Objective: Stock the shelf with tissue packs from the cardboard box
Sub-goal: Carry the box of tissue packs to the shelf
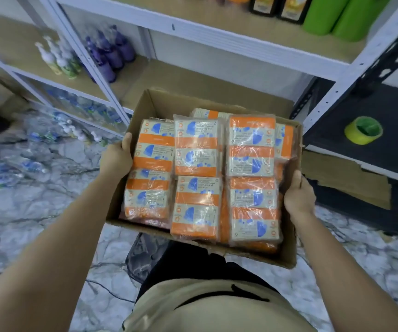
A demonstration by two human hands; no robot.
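Nearest: person's tan shirt and dark shorts at bottom edge. Both forearms reach forward, holding the cardboard box off the floor. Left hand grips the box's left wall, thumb over the rim inside, fingers hidden behind the cardboard. Right hand grips the right wall the same way, thumb on the rim, fingers wrapped outside.

Box is open-topped, packed edge to edge with tissue packs in clear plastic wrap, orange and beige with blue shapes; three columns, more showing at the far edge. Print on the packs is too small and blurred to read, no brand legible.

Beyond the box's far edge: the shelf, white metal frame with a wooden board, bare just behind the box. Purple bottles at its left end, white pump bottles on the next unit. Upper shelf: green bottles, dark bottles with yellow labels, text unreadable. Right: yellow-green tape roll on a black shelf.
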